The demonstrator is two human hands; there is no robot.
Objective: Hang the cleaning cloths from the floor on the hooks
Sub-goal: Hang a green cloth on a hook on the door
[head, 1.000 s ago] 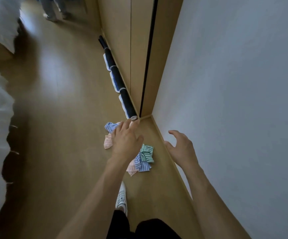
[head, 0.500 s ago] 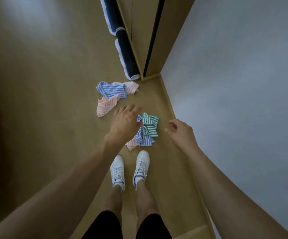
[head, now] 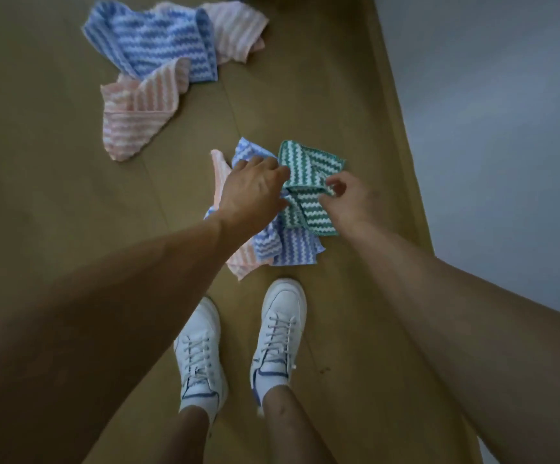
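Down on the wooden floor (head: 54,195), beside the grey wall (head: 506,128), we've got cleaning cloths scattered in two heaps and nothing hung yet. No hooks in sight from this angle. Farthest out, a big blue striped cloth (head: 158,45) sprawls over a pink one (head: 238,31), with another pink striped cloth (head: 134,125) folded just in front of it. All three lie well apart from the hands.

Closer in, right ahead of the white sneakers (head: 238,346), sits the near pile: a pink cloth (head: 243,259) at the bottom, a blue cloth (head: 288,249) over it, and the green striped cloth (head: 305,182) crumpled on top. That green one is the target, by my read. It runs roughly away from the person, near edge toward the shoes, far corner toward the wall side.

Both hands are on it. The left hand (head: 255,189) comes in from the left, knuckles up, fingers curled down at the green cloth's left edge; whether it truly grips, I cannot tell. The right hand (head: 349,199) pinches the fold at the cloth's right side between thumb and fingertips. The cloth lies between the two hands, so a straight lift should peel it clear, though the blue one underneath may drag along.
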